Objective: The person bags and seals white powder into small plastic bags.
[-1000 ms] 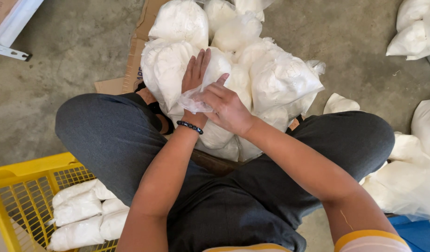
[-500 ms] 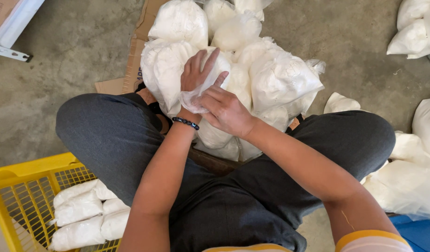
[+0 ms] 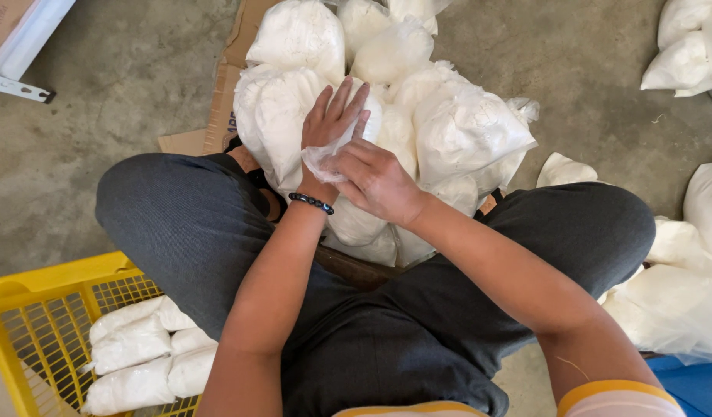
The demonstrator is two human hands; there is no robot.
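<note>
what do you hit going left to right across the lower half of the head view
yellow crate → white bags in the crate → left forearm → right forearm → right knee → bags on the floor
</note>
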